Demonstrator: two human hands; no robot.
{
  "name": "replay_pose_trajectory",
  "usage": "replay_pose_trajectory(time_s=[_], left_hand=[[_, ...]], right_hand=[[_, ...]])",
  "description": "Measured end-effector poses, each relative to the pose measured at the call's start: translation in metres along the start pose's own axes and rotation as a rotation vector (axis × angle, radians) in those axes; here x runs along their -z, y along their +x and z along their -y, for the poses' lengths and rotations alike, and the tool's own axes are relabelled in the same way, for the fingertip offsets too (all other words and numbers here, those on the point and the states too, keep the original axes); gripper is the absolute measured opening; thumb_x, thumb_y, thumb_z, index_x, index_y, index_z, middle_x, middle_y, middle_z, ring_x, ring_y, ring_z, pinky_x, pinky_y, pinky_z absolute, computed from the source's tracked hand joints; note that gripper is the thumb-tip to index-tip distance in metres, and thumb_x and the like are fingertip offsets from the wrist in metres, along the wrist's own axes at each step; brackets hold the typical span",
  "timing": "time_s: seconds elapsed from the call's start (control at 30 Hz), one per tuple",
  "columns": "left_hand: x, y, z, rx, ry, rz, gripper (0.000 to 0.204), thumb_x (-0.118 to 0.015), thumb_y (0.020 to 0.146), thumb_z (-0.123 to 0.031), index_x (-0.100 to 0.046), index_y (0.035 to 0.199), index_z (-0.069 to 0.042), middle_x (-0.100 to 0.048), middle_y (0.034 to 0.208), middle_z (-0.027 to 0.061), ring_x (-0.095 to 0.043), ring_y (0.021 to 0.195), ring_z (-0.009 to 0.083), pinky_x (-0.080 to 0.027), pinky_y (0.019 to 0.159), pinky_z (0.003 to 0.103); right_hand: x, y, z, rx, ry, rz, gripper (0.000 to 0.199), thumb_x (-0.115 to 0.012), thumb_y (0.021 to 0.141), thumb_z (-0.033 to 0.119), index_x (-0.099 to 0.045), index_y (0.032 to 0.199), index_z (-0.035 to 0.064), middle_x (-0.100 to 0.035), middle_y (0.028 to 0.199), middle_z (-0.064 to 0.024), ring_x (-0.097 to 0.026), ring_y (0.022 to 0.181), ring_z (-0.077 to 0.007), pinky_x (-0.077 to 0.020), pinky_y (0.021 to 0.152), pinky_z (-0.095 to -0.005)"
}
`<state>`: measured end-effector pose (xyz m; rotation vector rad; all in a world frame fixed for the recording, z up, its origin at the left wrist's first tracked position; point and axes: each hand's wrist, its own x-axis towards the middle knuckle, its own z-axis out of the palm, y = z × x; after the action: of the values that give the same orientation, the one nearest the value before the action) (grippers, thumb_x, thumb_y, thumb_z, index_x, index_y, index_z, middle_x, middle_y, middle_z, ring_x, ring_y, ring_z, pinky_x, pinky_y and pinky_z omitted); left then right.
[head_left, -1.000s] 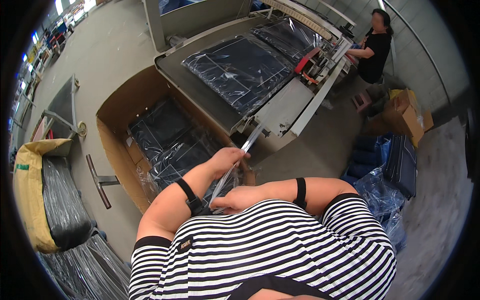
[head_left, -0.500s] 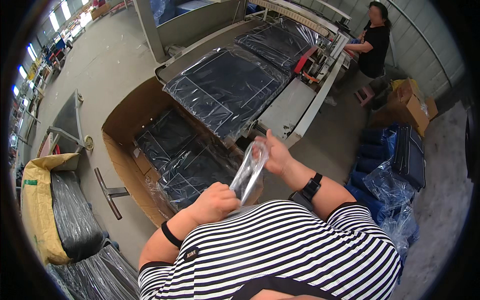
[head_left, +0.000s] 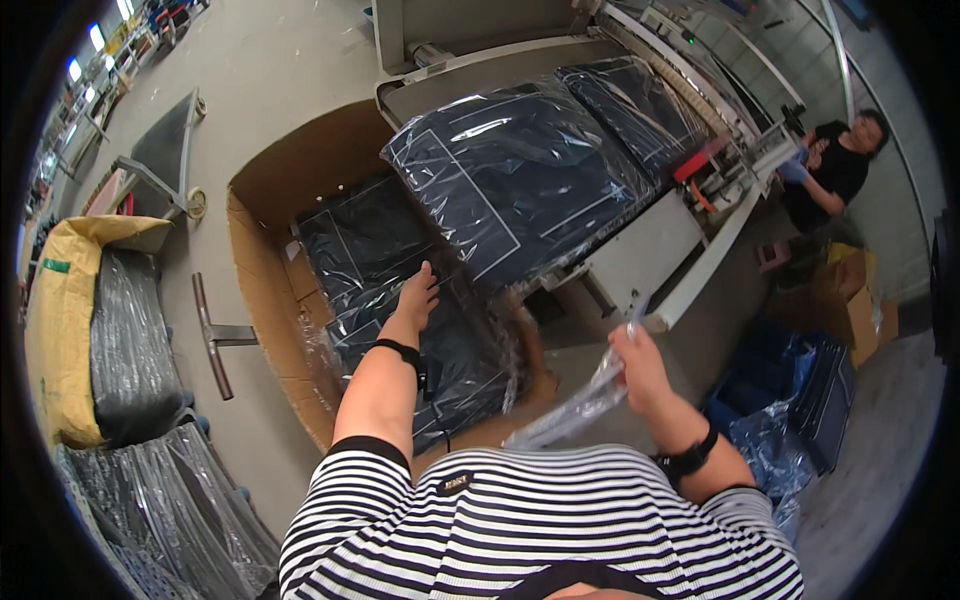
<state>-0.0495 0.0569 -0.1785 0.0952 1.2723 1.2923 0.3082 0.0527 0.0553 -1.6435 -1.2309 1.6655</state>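
My left hand (head_left: 418,298) reaches forward over the large cardboard carton (head_left: 246,262), fingers stretched out and nothing in them. Below it in the carton lie dark flat packages (head_left: 365,236) wrapped in clear plastic. My right hand (head_left: 643,368), off to the right, is closed on a strip of clear plastic film (head_left: 572,412) that trails down toward my chest. Ahead, a dark plastic-wrapped package (head_left: 510,172) with white outlines rests at the near end of the conveyor machine, its near left side next to the carton. A second wrapped package (head_left: 635,110) lies behind it.
A person (head_left: 835,175) stands at the machine's far right side. Blue wrapped goods (head_left: 775,410) and an open cardboard box (head_left: 850,300) are at right. To the left are a T-shaped handle (head_left: 212,335), a flat cart (head_left: 160,150) and a yellow sack (head_left: 65,340).
My hands have moved apart. The left one has opened and gone forward over the carton; the right one keeps the plastic film and has moved right and lower. The view has shifted.
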Motion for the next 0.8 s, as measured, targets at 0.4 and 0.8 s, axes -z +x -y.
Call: replay_pose_trajectory(time_s=[0.4, 0.8], left_hand=[[-0.078, 0.065, -0.064, -0.261, -0.375, 0.094, 0.033, -0.064, 0.089, -0.021, -0.059, 0.111, 0.003, -0.066, 0.106, 0.0160, -0.065, 0.092, 0.0316, -0.054, 0.082, 0.046], [-0.014, -0.127, -0.196, -0.524, -0.436, 0.229, 0.046, -0.051, 0.096, -0.030, -0.049, 0.123, 0.007, -0.062, 0.111, 0.0235, -0.064, 0.097, 0.0360, -0.053, 0.087, 0.051]], right_hand=[[0.029, 0.023, 0.006, 0.130, -0.212, 0.285, 0.020, -0.056, 0.095, 0.027, -0.053, 0.100, 0.0083, -0.049, 0.077, 0.0042, -0.044, 0.067, -0.0057, -0.0382, 0.060, -0.0231], [0.068, 0.039, 0.042, 0.164, -0.404, 0.573, 0.020, -0.061, 0.091, 0.024, -0.057, 0.100, 0.0059, -0.053, 0.078, 0.0018, -0.047, 0.070, -0.0067, -0.0416, 0.063, -0.0250]])
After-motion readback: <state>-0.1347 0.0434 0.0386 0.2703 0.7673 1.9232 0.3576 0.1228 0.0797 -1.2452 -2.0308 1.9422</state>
